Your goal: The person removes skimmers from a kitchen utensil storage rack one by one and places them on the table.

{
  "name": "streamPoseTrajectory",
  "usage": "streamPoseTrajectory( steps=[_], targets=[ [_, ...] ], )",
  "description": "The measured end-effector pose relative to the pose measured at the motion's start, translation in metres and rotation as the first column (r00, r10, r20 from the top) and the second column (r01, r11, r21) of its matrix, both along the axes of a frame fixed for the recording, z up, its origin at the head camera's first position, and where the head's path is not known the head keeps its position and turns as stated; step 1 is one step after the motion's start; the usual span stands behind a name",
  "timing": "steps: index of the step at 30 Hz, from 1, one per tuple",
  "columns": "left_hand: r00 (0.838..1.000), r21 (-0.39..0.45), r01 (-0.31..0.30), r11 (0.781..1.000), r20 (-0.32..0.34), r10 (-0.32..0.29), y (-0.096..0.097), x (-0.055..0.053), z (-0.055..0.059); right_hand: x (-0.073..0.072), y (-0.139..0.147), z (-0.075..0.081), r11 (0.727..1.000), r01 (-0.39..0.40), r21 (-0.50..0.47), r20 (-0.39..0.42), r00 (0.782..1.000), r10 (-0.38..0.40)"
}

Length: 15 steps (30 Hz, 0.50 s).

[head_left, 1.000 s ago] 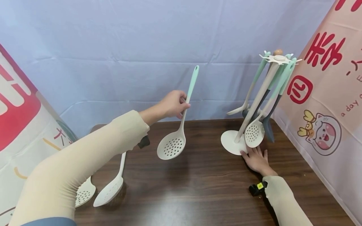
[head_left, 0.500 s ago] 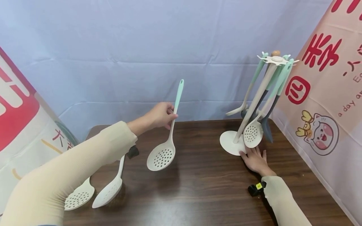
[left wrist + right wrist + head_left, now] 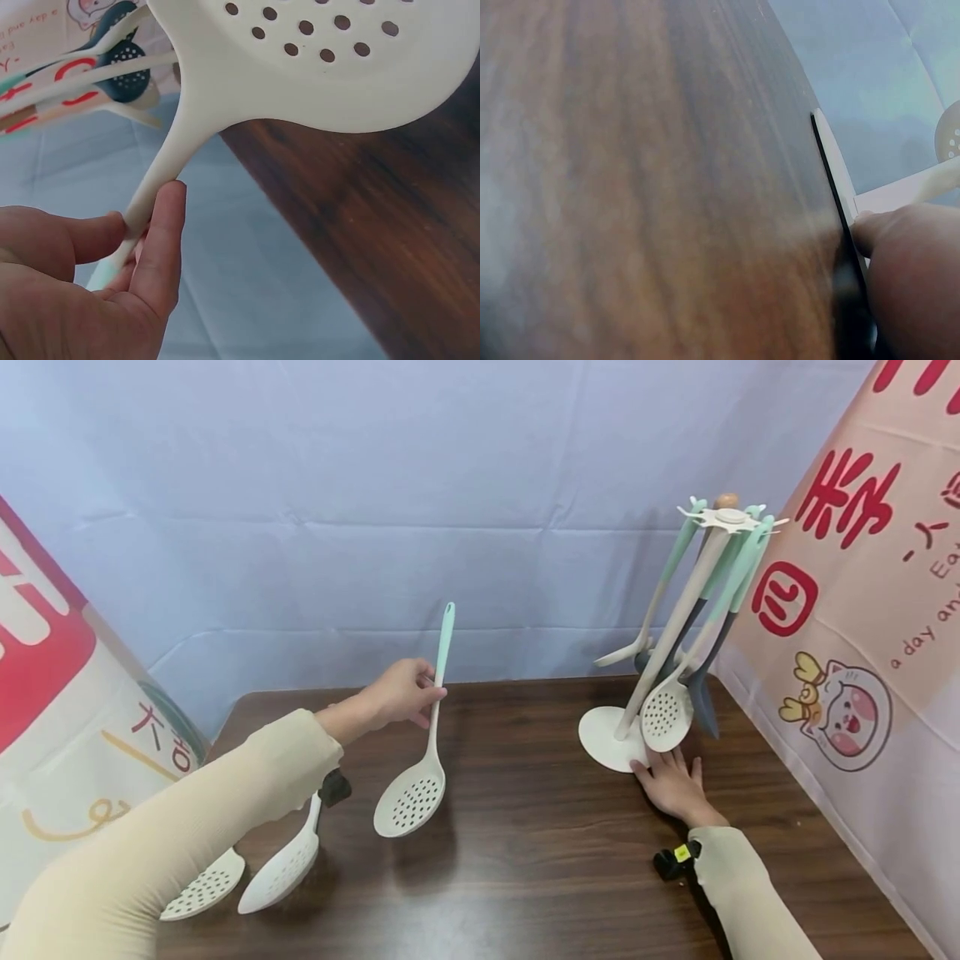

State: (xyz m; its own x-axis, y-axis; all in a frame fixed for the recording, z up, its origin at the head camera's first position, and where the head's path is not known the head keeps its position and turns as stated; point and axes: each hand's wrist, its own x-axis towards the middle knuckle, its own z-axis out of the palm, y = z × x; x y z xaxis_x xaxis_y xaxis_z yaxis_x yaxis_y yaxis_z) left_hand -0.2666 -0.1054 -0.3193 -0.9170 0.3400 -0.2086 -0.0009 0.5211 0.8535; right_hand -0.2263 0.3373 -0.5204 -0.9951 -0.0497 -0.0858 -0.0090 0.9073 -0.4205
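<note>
In the head view my left hand (image 3: 401,695) pinches the lower handle of a white skimmer (image 3: 411,797) with a mint grip end, its perforated bowl hanging low over the table. The left wrist view shows thumb and fingers on the skimmer's neck (image 3: 169,154). My right hand (image 3: 675,785) rests with spread fingers at the round base (image 3: 602,739) of a white utensil stand, thumb on the base's edge. From this stand's top (image 3: 729,518) hang several utensils, among them a small slotted spoon (image 3: 666,717) and dark-headed ones (image 3: 702,702).
At the left of the dark wooden table (image 3: 525,843) lie a white slotted spoon (image 3: 281,870) and a slotted turner (image 3: 206,887), both partly behind my left sleeve. A pale blue cloth (image 3: 375,485) hangs behind; a printed pink cloth (image 3: 847,610) stands at right.
My left hand has moved left and downward with the skimmer, bringing its bowl nearer the table. The right hand stays at the stand's base. The view has shifted slightly.
</note>
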Motion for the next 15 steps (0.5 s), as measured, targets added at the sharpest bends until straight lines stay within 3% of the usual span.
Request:
streamPoseTrajectory(
  steps=[7, 15],
  targets=[
    [0.998, -0.018, -0.040, 0.999, 0.058, 0.041, -0.017, 0.000, -0.023, 0.001, 0.000, -0.001, 1.000, 0.002, -0.007, 0.003, 1.000, -0.002],
    [0.992, -0.056, -0.074, 0.996, 0.096, 0.079, -0.027, 0.008, -0.037, 0.000, 0.001, 0.000, 1.000, 0.000, 0.000, 0.004, 1.000, 0.000]
  ],
)
